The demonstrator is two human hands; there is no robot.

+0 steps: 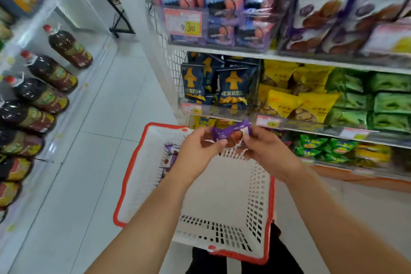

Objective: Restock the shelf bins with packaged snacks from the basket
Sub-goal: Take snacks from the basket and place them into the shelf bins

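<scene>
Pinched between both hands above the far rim of the basket [124, 187]: one purple snack packet [230, 134], a brown biscuit printed on its front; left hand [198, 151] with curled fingers and thumb on the packet's left end, right hand [264, 151] with fingers folded round its right end; packet held roughly level, clear of the basket and short of the shelf bins.

White plastic basket with a red rim, perforated walls and floor, standing on the pale tiled floor [93, 162] just in front of the shelving; more purple packets [172, 153] lying against its far left wall, partly hidden behind the left forearm; nearer part of its floor bare.

On the shelving to the right, at the upper right corner, a clear bin of purple-and-white biscuit packets [333, 13], blurred; beside it to the left, blue and pink packets [222, 0] behind a yellow price tag [188, 26] reading 9.90; one shelf down, dark blue packets [231, 87], then yellow packets [295, 95], then green packets [378, 100]; lower still, green and yellow bags [324, 147].

Along the left edge of the aisle, large dark bottles [69, 49] with red caps, lined up on the floor.
</scene>
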